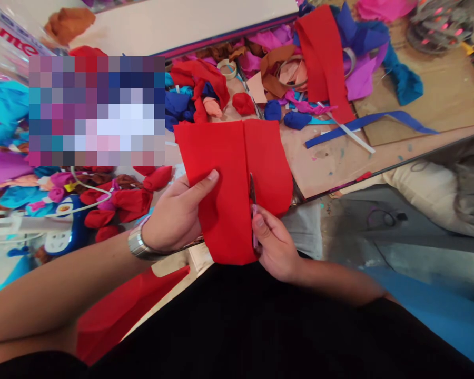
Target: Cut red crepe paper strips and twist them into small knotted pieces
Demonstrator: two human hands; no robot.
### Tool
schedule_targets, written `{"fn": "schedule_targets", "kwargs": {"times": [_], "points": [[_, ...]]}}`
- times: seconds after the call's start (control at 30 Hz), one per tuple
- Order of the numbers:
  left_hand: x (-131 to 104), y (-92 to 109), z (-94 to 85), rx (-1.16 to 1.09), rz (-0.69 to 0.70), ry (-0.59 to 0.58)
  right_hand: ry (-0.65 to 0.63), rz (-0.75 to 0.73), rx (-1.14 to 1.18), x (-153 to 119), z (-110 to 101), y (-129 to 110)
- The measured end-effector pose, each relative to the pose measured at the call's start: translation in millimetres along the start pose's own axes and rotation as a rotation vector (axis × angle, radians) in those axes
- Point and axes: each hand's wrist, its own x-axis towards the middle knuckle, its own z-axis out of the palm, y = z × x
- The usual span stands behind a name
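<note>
A sheet of red fabric (225, 200) hangs over the table's front edge, close to my body. My left hand (177, 213), with a metal watch on the wrist, grips its left side, thumb on top and fingers hidden underneath. My right hand (278, 245) is closed around the handles of a pair of scissors (254, 210). The blades point away from me and sit in a long slit in the fabric. To the right of that slit lies a narrower red flap (268, 163). Its far end lies on the table near the left part.
Crumpled cloth pieces in several colours lie behind and left, with a long red strip (324, 58), a blue strip (371, 123) and a tape roll (226, 69). A blue-and-white power strip (65, 226) with a cable stands left. Pixelation hides one patch.
</note>
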Motion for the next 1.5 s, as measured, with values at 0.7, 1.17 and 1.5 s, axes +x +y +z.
{"fn": "schedule_targets", "kwargs": {"times": [0.7,1.17,1.5], "points": [[-3.0,2.5,0.3,-0.1,-0.044,-0.031,-0.009,0.017,0.013,-1.0,-1.1,-0.3],[-4.0,4.2,2.6,-0.059,-0.032,-0.022,-0.01,0.039,0.007,-0.9,-0.1,-6.0],[-2.3,4.7,-1.2,-0.08,-0.01,-0.105,-0.012,0.005,0.051,-0.2,0.0,-7.1]]}}
